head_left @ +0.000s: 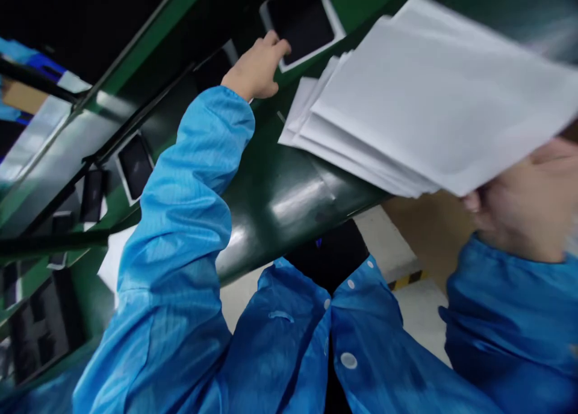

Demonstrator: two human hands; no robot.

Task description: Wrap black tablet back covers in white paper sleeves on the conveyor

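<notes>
My right hand [530,197], slightly smeared by motion, grips a fanned stack of white sheets or flat envelopes [442,95] by its near right corner. The stack spreads out to the left above a dark green surface [298,191]. At the upper middle, my left hand [257,68] reaches out with its fingers bent and the thumb apart. Its fingertips are at the left edge of a dark rectangular panel [302,23] lying on a white sheet. I see nothing held in that hand, though whether the fingertips touch the panel is hard to tell.
More dark panels on white sheets, such as one panel [135,164], lie along the green line to the left. A dark rail [130,122] runs diagonally beside them. Below the green edge are a brown surface [419,221] and a yellow-black striped marking [406,280].
</notes>
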